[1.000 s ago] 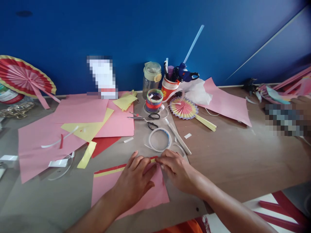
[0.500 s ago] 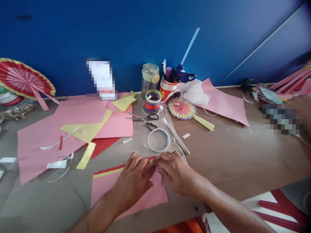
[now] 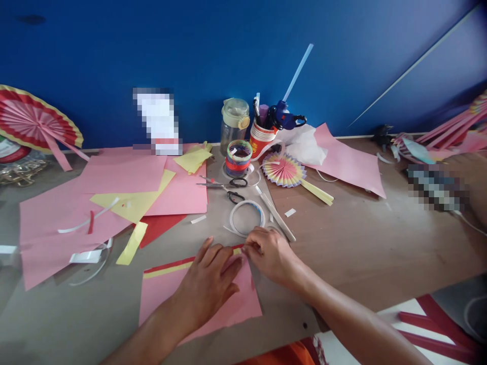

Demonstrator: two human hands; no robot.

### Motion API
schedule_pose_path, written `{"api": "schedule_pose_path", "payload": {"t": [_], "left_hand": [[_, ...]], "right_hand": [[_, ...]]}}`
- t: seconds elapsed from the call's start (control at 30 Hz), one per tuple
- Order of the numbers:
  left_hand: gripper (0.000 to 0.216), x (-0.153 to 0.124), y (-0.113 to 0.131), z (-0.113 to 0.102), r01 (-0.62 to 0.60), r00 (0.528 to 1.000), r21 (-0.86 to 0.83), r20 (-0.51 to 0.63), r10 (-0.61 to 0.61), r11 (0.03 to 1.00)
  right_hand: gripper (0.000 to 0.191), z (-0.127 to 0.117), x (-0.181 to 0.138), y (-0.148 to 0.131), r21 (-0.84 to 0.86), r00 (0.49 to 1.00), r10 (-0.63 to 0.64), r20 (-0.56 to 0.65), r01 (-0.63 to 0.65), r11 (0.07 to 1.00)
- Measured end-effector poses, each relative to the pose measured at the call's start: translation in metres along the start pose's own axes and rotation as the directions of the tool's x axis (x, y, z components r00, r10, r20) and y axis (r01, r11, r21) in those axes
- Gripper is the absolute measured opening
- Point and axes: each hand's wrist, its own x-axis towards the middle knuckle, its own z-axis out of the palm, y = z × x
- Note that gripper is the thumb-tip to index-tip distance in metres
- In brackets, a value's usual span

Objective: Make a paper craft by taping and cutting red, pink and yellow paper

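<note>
Right grip [image 3: 271, 255] closed on pink sheet [image 3: 163, 289], left grip [image 3: 207, 281] spread across it, glue gun [image 3: 283, 115] in paper cup [image 3: 262, 142].

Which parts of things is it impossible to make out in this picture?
Head view:
Pink sheet, middle: under the left hand.
Right hand, whether pinching the sheet: fingers hide it.
Large fan: cut off by left edge.
White item: blurred into blocks.
Pen, lower end: hidden by cup.
</note>
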Motion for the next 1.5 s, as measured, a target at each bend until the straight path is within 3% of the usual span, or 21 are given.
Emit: {"api": "schedule_pose_path", "payload": {"t": [0.17,0.27,0.43,0.6,0.8,1.0,1.13,1.3,1.4,1.5], "left_hand": [[0.040,-0.002,0.000,0.004,0.019,1.000,-0.001,0.006,-0.019,1.000],[0.042,-0.002,0.000,0.005,0.031,0.999,-0.017,0.025,-0.031,0.999],[0.043,-0.001,0.001,0.002,0.037,0.998,-0.045,0.046,-0.035,0.998],[0.047,0.000,0.001,0.001,0.046,0.997,-0.044,0.068,-0.043,0.998],[0.047,-0.001,0.001,0.003,0.068,0.996,-0.056,0.057,-0.065,0.996],[0.042,0.001,0.001,0.001,0.077,0.995,-0.070,0.066,-0.072,0.995],[0.042,0.001,0.001,0.001,0.078,0.994,-0.081,0.083,-0.071,0.994],[0.044,0.000,0.001,0.001,0.084,0.995,-0.093,0.062,-0.078,0.992],[0.039,0.001,-0.001,0.000,0.075,0.997,-0.124,0.036,-0.071,0.989],[0.035,0.000,-0.003,-0.002,0.078,0.997,-0.152,-0.003,-0.079,0.985]], "right_hand": [[0.014,0.002,-0.002,-0.001,-0.087,1.000,-0.005,0.002,0.005,0.996],[0.009,-0.004,-0.007,-0.002,-0.030,1.000,0.001,-0.003,-0.001,1.000],[0.019,-0.017,-0.011,-0.005,0.092,0.997,0.007,0.074,-0.013,0.996],[0.019,-0.020,-0.009,-0.007,-0.056,0.987,-0.035,0.154,0.044,0.997],[0.014,-0.021,-0.006,0.000,-0.180,0.996,-0.077,0.054,0.085,0.980],[0.017,-0.018,-0.001,-0.006,-0.042,0.990,0.022,0.139,-0.016,0.999],[0.021,-0.014,0.004,-0.010,-0.120,0.989,0.058,0.135,-0.042,0.992],[0.029,-0.016,0.014,-0.009,-0.200,0.962,0.126,0.241,-0.078,0.977],[0.028,-0.022,0.018,-0.006,-0.136,0.944,0.135,0.301,-0.098,0.986],[0.015,-0.028,0.017,-0.002,0.000,0.936,0.136,0.326,-0.144,0.990]]}}
